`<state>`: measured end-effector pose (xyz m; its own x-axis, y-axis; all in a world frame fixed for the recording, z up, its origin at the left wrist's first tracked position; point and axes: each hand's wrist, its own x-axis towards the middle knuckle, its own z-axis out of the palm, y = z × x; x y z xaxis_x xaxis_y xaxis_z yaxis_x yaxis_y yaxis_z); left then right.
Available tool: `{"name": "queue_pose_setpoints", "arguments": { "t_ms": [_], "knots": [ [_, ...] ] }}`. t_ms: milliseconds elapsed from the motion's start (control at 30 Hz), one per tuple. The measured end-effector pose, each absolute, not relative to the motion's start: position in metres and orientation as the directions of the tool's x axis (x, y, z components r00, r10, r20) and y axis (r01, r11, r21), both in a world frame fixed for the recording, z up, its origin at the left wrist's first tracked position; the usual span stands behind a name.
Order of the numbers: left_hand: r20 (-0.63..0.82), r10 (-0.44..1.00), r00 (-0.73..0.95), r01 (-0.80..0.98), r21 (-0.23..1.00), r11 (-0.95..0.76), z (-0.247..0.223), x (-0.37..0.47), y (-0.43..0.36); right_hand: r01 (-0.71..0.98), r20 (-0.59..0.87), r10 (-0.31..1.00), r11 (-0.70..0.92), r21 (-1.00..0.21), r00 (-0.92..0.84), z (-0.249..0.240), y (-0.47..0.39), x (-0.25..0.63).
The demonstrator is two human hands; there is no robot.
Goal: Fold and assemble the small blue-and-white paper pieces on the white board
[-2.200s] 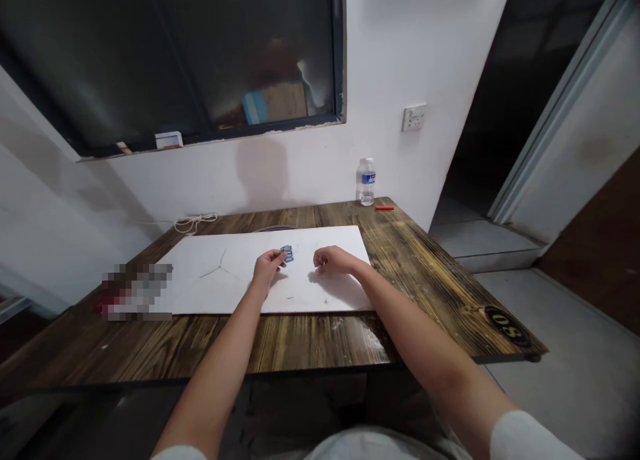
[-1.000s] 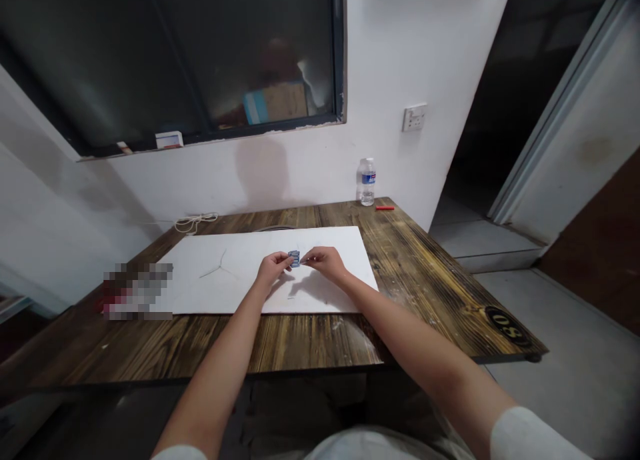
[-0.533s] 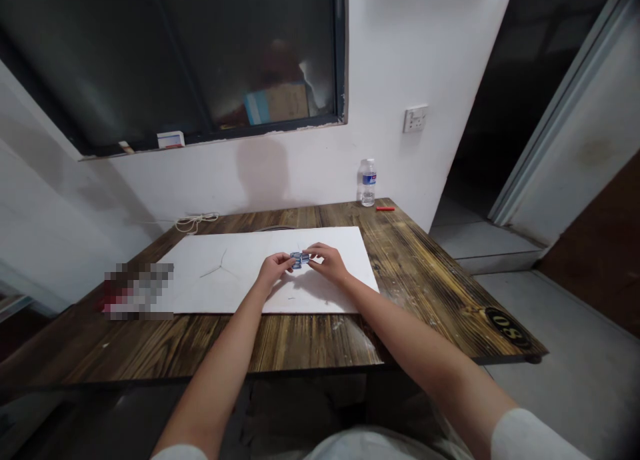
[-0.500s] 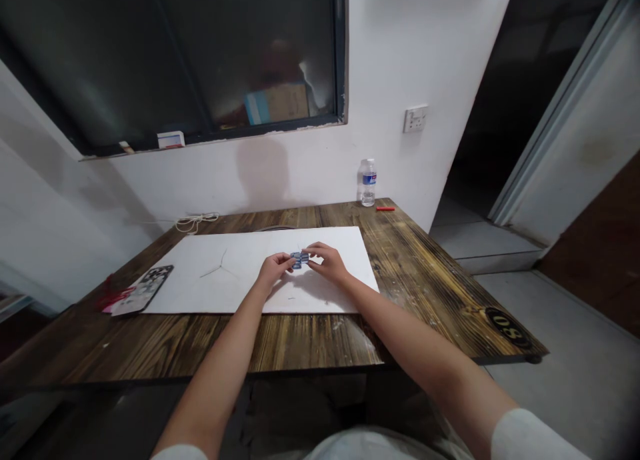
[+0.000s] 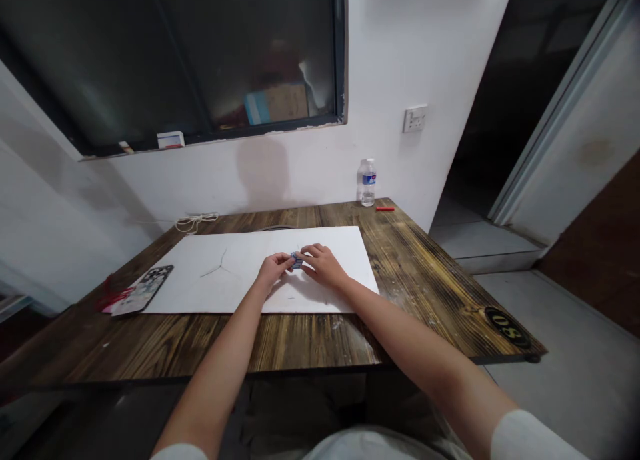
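Note:
A small blue block of several segments, like a folding cube (image 5: 297, 261), is held just above a white board (image 5: 280, 241). My left hand (image 5: 273, 268) pinches its left side between thumb and fingers. From the right, my right hand (image 5: 321, 263) reaches over it, index finger on the block's upper part and thumb below. The fingertips hide part of the block. Thin dark lines forming a Y (image 5: 221, 266) show on the board to the left of my hands.
The board lies on a dark wooden table (image 5: 430, 293). A phone-like flat thing (image 5: 145, 290) with red cord is at its left end. Behind stand a water bottle (image 5: 369, 183) and a red pen-like stick (image 5: 385, 209); a white cable (image 5: 196, 221) lies back left.
The block was spread wider with its segments apart and now looks more compact. My right hand has shifted slightly, its fingers further over the block. My left hand stays in place.

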<state>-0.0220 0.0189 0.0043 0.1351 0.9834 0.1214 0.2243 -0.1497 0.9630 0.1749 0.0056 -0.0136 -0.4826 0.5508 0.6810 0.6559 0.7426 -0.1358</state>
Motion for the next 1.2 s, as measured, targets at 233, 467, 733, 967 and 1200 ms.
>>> {"name": "queue_pose_setpoints", "arguments": {
  "t_ms": [233,467,733,967,1200],
  "knots": [
    [0.133,0.982,0.135,0.181,0.971,-0.156,0.007,-0.021,0.015,0.735,0.623,0.608,0.674,-0.077,-0.492,-0.007,-0.006,0.171],
    [0.154,0.981,0.121,0.181,0.968,-0.174,0.010,-0.020,0.014,0.745,0.609,0.624,0.663,-0.079,-0.490,-0.013,-0.006,0.168],
    [0.167,0.985,0.033,0.150,0.974,-0.170,0.005,-0.024,0.021,0.768,0.659,0.711,0.558,-0.314,-0.247,-0.008,0.004,0.177],
    [0.142,0.990,-0.002,0.168,0.976,-0.140,0.003,-0.024,0.024,0.794,0.402,0.914,0.281,-0.539,-0.050,0.001,0.021,0.206],
    [0.134,0.991,-0.024,0.177,0.976,-0.128,0.004,-0.024,0.024,0.846,0.068,0.968,0.245,-0.474,-0.242,0.002,0.028,0.226]
  ]
}}
